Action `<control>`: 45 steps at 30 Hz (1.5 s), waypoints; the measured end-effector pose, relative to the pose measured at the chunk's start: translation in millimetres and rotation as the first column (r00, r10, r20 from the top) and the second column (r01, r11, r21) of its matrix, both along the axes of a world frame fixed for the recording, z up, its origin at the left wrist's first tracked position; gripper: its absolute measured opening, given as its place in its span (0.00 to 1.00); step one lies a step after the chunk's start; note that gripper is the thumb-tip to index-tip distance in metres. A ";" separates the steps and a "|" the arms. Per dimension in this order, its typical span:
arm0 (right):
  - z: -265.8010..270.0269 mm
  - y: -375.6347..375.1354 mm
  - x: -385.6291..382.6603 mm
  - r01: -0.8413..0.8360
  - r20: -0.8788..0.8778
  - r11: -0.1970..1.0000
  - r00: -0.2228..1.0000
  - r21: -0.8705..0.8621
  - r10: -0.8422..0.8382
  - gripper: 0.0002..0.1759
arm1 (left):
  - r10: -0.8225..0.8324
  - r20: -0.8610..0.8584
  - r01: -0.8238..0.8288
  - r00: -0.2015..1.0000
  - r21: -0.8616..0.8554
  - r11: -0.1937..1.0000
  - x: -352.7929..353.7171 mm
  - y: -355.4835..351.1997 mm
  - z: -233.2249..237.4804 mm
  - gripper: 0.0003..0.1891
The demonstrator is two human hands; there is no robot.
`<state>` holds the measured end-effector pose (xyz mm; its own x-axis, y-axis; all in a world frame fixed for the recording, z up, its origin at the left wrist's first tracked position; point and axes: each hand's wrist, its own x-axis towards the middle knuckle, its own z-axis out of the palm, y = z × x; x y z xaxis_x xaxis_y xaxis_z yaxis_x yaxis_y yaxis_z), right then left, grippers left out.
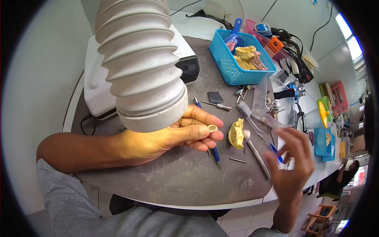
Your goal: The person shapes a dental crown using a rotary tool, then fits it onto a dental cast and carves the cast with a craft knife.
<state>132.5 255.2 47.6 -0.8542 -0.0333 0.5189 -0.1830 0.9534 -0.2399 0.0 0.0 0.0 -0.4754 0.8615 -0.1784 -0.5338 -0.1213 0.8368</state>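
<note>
A small cream hollow dental crown is pinched between the thumb and fingers of my left hand, its open side showing. Above that wrist hangs a ribbed white hose. To the right, my right hand is blurred by motion, with thumb and fingers apart and curved. Close to its fingers lies a toothbrush with a clear handle and a blue part. Between the hands a yellow plaster dental model stands on the bench mat. Beside it lies a white-tipped handpiece tool.
A blue basket of dental models stands at the back. Blue pens, a screwdriver-like tool, a dark square and a thin metal pin lie on the mat. A clear box holds small bits. A white machine sits left.
</note>
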 end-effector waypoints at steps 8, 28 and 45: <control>-12.8 117.0 38.9 0.545 0.367 0.787 0.822 -0.290 -0.435 0.15 | 0.091 -0.060 -0.102 0.994 -0.232 0.967 8.7 8.6 11.6 0.12; -52.3 77.9 47.2 -0.066 -0.238 0.428 0.901 -0.901 -0.362 0.17 | 0.067 -0.078 -0.066 0.995 0.015 0.998 14.8 -18.2 -4.1 0.10; -37.5 -60.6 -18.5 -0.471 -0.086 0.587 0.822 -0.659 0.563 0.13 | 0.064 -0.057 -0.063 0.996 0.016 0.998 14.8 -18.8 -1.3 0.12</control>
<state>114.0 194.6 10.0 -0.8527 -0.1986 0.4832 -0.5224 0.3165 -0.7918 14.8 -18.8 -1.3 -0.5385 0.8315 -0.1368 -0.4757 -0.1660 0.8638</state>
